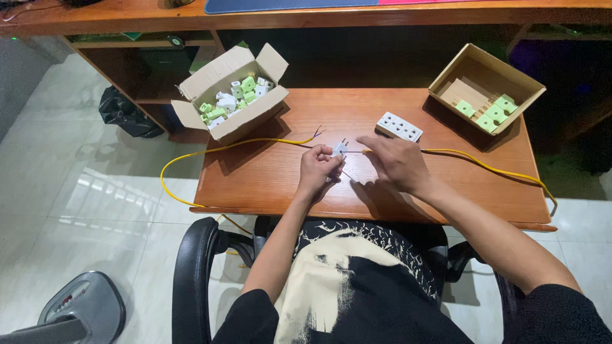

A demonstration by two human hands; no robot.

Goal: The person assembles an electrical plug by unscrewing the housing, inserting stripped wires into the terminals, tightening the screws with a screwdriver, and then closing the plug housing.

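My left hand (317,169) grips a small white plug (339,150) with metal prongs pointing up, over the middle of the low wooden table (268,185). My right hand (396,163) hovers just right of the plug, fingers spread and reaching toward it, resting over a yellow cable (484,167) that trails off to the right edge. A second yellow cable (223,148) with bared wire ends lies left of the plug. A white multi-socket block (399,127) sits behind my right hand.
An open cardboard box (255,114) of white and green plug parts stands at the back left. Another cardboard box (488,70) with several green parts sits at the back right. A black chair arm (191,267) and a grey fan base (83,309) are below.
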